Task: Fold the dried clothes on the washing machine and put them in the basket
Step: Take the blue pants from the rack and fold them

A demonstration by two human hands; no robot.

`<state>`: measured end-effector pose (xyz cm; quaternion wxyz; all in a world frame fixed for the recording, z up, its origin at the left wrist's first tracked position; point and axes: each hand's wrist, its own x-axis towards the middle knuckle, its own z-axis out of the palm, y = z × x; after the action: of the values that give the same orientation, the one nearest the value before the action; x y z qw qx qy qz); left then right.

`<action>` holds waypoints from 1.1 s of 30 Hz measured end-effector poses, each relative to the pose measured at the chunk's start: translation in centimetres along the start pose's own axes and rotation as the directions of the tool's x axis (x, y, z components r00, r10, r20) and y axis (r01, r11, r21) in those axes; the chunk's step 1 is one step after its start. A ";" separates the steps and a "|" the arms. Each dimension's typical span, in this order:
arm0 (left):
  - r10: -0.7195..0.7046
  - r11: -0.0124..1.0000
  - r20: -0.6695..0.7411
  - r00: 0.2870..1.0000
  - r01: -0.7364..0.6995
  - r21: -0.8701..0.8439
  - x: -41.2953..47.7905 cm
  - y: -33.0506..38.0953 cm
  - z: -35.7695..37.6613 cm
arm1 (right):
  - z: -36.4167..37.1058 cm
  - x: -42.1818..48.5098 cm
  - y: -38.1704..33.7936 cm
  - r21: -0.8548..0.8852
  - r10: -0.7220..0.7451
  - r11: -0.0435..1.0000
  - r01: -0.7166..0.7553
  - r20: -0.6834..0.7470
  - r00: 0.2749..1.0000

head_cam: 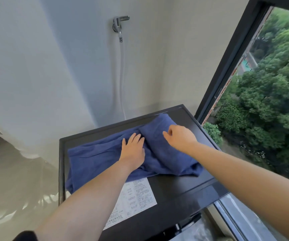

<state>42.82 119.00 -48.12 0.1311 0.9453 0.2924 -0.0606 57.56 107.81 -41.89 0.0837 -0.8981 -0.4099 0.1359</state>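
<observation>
So, nearest to us, the near-left corner of the blue garment [95,159] lies right at the left rim of the washing machine [183,193], just beside the white instruction sticker [135,200]. We judge that a tug toward that side could slide the cloth off the smooth dark lid. A little farther on, our left hand [133,150] lies spread flat, fingers straight, pressing the middle of the garment down. If that pressure eases while the other side is worked, the whole piece may shift and the crease wander. Beyond it our right hand [180,136] hovers over the flap turned over on the right, fingers loosely curled and pinching nothing that we can see; whether it touches the cloth we cannot tell. That flap looks bunched at its near end, so a fold laid over it could come out lumpy. Farther back, the flap's tip nears the lid's rear edge, below the wall tap [118,23] and hose [122,75]. No basket is in view.
</observation>
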 end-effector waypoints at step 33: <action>-0.437 0.589 0.213 0.874 0.457 -0.667 -6.5 -18.1 -4.1 | 10.5 -3.5 -10.1 -0.360 -0.147 0.914 0.189 0.142 0.979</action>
<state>27.37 131.09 -46.80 0.4626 0.7187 0.5190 0.0111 44.92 112.09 -48.57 -0.0993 -0.8500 -0.5079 0.0982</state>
